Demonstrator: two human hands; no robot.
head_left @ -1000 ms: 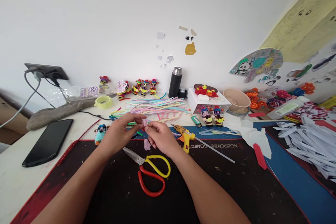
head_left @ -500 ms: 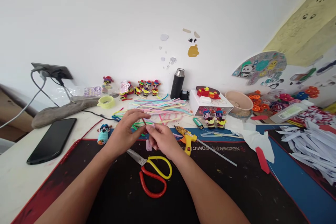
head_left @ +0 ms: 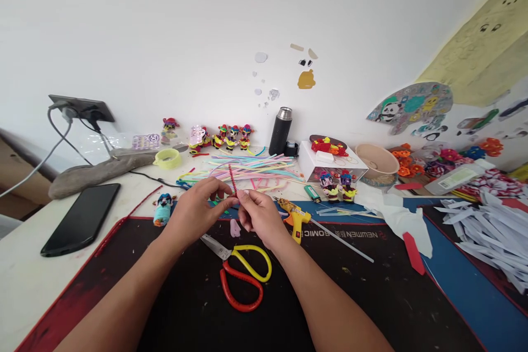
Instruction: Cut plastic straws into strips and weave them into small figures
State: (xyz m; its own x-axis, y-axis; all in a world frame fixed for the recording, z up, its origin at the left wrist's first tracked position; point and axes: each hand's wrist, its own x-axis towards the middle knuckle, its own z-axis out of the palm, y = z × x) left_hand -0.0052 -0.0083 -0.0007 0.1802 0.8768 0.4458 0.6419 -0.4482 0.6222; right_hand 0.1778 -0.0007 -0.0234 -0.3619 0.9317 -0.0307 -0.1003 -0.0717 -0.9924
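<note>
Head view: right hand (head_left: 262, 220) pinches red stem (head_left: 232, 179) low, probably steadying it; left hand (head_left: 200, 209) beside, fingers curled, grip unclear.

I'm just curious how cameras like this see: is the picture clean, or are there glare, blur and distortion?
In the head view, light is soft and shadows faint; the flask's steel top glints; the yellow poster looks stretched toward the corner, suggesting a wide lens; the scissors look fairly crisp, but fine detail between the hands is too small to read.
</note>
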